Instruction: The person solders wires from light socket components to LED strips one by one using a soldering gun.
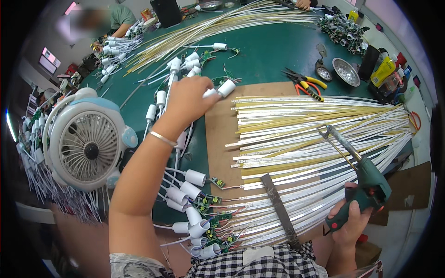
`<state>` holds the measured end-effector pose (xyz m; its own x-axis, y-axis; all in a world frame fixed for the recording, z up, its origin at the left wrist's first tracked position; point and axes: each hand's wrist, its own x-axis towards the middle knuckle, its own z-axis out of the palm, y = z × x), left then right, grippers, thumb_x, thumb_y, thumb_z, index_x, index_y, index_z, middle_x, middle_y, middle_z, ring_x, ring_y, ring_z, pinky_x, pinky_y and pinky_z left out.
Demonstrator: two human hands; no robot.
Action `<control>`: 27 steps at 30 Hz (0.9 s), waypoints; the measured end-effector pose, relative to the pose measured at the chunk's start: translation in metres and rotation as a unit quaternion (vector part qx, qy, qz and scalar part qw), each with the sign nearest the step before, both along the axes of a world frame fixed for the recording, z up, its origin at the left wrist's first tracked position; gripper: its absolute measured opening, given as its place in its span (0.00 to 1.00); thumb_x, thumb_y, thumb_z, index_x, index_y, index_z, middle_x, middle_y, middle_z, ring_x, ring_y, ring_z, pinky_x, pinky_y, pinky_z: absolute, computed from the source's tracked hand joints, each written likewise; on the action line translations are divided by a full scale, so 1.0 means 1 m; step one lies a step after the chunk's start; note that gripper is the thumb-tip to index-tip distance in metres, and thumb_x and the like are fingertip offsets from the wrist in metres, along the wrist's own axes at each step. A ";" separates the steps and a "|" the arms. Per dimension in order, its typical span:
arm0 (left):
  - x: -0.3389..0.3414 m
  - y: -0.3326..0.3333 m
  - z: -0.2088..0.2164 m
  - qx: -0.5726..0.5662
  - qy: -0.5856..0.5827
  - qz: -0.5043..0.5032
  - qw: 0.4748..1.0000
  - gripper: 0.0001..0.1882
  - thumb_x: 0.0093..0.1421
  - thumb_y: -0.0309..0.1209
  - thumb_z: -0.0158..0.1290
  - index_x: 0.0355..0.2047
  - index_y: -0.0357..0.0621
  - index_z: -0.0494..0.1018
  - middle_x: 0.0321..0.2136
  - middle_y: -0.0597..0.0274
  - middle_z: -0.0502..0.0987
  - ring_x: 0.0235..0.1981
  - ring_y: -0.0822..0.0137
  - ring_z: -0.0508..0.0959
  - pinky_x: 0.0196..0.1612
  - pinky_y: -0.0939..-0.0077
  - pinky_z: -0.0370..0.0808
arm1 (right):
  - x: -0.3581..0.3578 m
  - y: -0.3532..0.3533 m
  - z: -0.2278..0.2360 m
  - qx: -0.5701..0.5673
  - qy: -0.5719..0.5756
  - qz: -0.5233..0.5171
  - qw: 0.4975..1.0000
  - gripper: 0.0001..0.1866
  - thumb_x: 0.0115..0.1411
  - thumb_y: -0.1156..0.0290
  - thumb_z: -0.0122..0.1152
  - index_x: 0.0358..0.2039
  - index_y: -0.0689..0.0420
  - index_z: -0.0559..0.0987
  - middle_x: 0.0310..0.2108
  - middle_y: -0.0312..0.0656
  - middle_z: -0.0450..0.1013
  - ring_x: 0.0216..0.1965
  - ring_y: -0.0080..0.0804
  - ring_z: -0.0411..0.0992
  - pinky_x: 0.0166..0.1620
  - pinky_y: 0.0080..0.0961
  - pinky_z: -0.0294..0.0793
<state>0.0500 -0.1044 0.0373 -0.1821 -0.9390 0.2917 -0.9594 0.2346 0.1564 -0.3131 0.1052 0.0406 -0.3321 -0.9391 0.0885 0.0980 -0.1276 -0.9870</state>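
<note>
My left hand (192, 95) reaches to the middle of the bench, its fingers closed round a white plastic cap (210, 93). Right beside the fingertips lies another white cap (226, 88), with a small green circuit board (226, 79) just behind it. In my right hand (351, 224) is a dark green soldering gun (370, 183), its metal tip pointing up and left over the LED strips (296, 134). These white and yellow strips lie in a fan on a brown board (219, 153). At their near left ends, several white caps (189, 189) with circuit boards are wired on.
A flat metal bar (280, 211) lies across the nearer strips. Pliers (303, 83), a metal bowl (346, 72) and a yellow bottle (383, 72) are at the far right. On the left stands a white and blue fan (90, 143). Another person (121, 21) sits at the far left.
</note>
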 end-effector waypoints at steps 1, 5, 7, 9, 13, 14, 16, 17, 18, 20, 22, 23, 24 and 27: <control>-0.006 -0.008 -0.009 -0.003 0.000 -0.003 1.000 0.11 0.50 0.40 0.57 0.29 0.48 0.77 0.29 0.61 0.77 0.35 0.59 0.76 0.39 0.61 0.68 | 0.000 -0.001 -0.001 -0.003 0.000 -0.003 1.000 0.29 0.59 0.67 0.51 0.57 0.63 0.55 0.48 0.52 0.66 0.20 0.25 0.69 0.20 0.20 0.71; -0.018 -0.033 -0.038 -0.052 -0.115 0.023 0.992 0.18 0.47 0.45 0.60 0.34 0.50 0.76 0.34 0.65 0.74 0.44 0.62 0.69 0.46 0.62 0.62 | -0.003 0.003 0.000 0.003 -0.013 -0.002 1.000 0.28 0.59 0.68 0.51 0.57 0.63 0.55 0.50 0.52 0.66 0.21 0.26 0.70 0.20 0.20 0.72; -0.016 -0.037 -0.041 -0.052 -0.122 0.021 0.991 0.19 0.47 0.46 0.61 0.36 0.51 0.76 0.36 0.65 0.73 0.47 0.62 0.68 0.46 0.62 0.61 | -0.004 0.005 -0.001 -0.003 -0.013 -0.002 1.000 0.28 0.59 0.69 0.50 0.57 0.62 0.55 0.50 0.52 0.65 0.21 0.26 0.70 0.21 0.21 0.72; -0.014 -0.035 -0.040 -0.094 -0.123 -0.013 0.988 0.19 0.48 0.44 0.60 0.36 0.47 0.74 0.32 0.62 0.76 0.41 0.60 0.72 0.46 0.59 0.61 | -0.006 0.005 -0.001 0.002 -0.013 -0.003 1.000 0.27 0.59 0.69 0.49 0.57 0.62 0.55 0.50 0.52 0.65 0.21 0.25 0.70 0.21 0.20 0.72; -0.009 -0.031 0.000 -0.051 0.149 0.029 0.987 0.20 0.51 0.38 0.59 0.42 0.47 0.69 0.27 0.56 0.78 0.31 0.54 0.77 0.40 0.62 0.66 | -0.004 0.006 -0.005 0.008 -0.017 0.000 1.000 0.27 0.60 0.69 0.49 0.57 0.63 0.55 0.50 0.52 0.66 0.22 0.25 0.70 0.21 0.20 0.72; -0.012 -0.023 0.022 -0.046 0.244 -0.011 0.969 0.20 0.52 0.36 0.59 0.44 0.47 0.67 0.25 0.54 0.78 0.28 0.54 0.78 0.38 0.64 0.67 | -0.004 0.005 -0.004 0.002 -0.016 0.002 1.000 0.27 0.60 0.68 0.49 0.57 0.63 0.55 0.50 0.52 0.66 0.22 0.25 0.69 0.21 0.20 0.72; -0.035 0.004 0.072 -0.005 0.099 -0.092 0.991 0.23 0.52 0.29 0.58 0.48 0.47 0.65 0.24 0.60 0.76 0.26 0.62 0.75 0.33 0.68 0.68 | -0.007 0.005 -0.003 0.008 -0.010 -0.006 1.000 0.27 0.60 0.68 0.50 0.57 0.64 0.56 0.50 0.51 0.66 0.21 0.25 0.69 0.21 0.20 0.72; -0.037 0.013 0.081 -0.057 -0.005 -0.175 0.983 0.22 0.51 0.29 0.58 0.47 0.48 0.66 0.22 0.61 0.74 0.25 0.62 0.74 0.34 0.67 0.67 | -0.007 0.004 -0.003 -0.007 -0.016 -0.019 1.000 0.27 0.59 0.68 0.50 0.56 0.65 0.56 0.49 0.52 0.65 0.21 0.26 0.70 0.21 0.20 0.72; -0.037 0.022 0.084 -0.108 -0.107 -0.256 0.955 0.22 0.51 0.29 0.59 0.46 0.49 0.67 0.21 0.62 0.72 0.24 0.62 0.73 0.34 0.66 0.67 | -0.007 0.002 -0.003 -0.021 -0.021 -0.033 0.999 0.26 0.59 0.69 0.50 0.55 0.66 0.57 0.49 0.53 0.65 0.21 0.27 0.70 0.20 0.21 0.71; -0.048 0.052 0.084 -0.077 -0.125 -0.336 0.930 0.20 0.48 0.28 0.59 0.43 0.52 0.67 0.19 0.65 0.69 0.23 0.63 0.71 0.33 0.67 0.67 | -0.010 0.001 -0.005 -0.004 -0.019 -0.047 0.999 0.26 0.59 0.69 0.50 0.55 0.67 0.57 0.49 0.54 0.65 0.21 0.27 0.70 0.20 0.21 0.71; -0.041 0.084 0.070 0.021 -0.231 -0.361 0.903 0.20 0.45 0.29 0.59 0.40 0.53 0.68 0.18 0.69 0.66 0.22 0.65 0.69 0.33 0.71 0.66 | -0.011 0.001 -0.007 -0.003 -0.025 -0.025 0.999 0.26 0.59 0.70 0.50 0.55 0.67 0.57 0.49 0.55 0.65 0.21 0.27 0.70 0.20 0.21 0.71; -0.032 0.094 0.057 0.066 -0.224 -0.361 0.903 0.21 0.45 0.29 0.59 0.41 0.53 0.68 0.20 0.68 0.67 0.25 0.65 0.70 0.36 0.71 0.65 | -0.013 0.002 -0.008 -0.002 -0.027 -0.018 0.999 0.26 0.59 0.71 0.49 0.55 0.67 0.57 0.49 0.55 0.66 0.21 0.27 0.70 0.20 0.21 0.71; -0.023 0.103 0.044 0.111 -0.218 -0.362 0.900 0.22 0.44 0.29 0.59 0.42 0.53 0.68 0.22 0.68 0.67 0.27 0.65 0.70 0.38 0.70 0.65 | -0.012 0.004 -0.008 0.009 -0.027 -0.022 0.999 0.26 0.59 0.71 0.49 0.55 0.67 0.57 0.49 0.55 0.66 0.21 0.27 0.70 0.20 0.21 0.71; 0.004 0.120 0.023 0.173 -0.154 -0.311 0.922 0.23 0.44 0.29 0.59 0.43 0.52 0.69 0.29 0.65 0.70 0.35 0.62 0.71 0.45 0.67 0.63 | -0.005 -0.005 -0.010 0.014 -0.046 -0.004 0.999 0.25 0.59 0.72 0.48 0.55 0.67 0.57 0.49 0.55 0.66 0.21 0.28 0.70 0.21 0.22 0.72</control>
<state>0.0542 0.0161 0.0602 -0.7409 -0.6522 -0.1606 -0.6675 0.7415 0.0680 -0.3184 0.1006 0.0301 -0.3448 -0.9382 0.0312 0.1878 -0.1015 -0.9770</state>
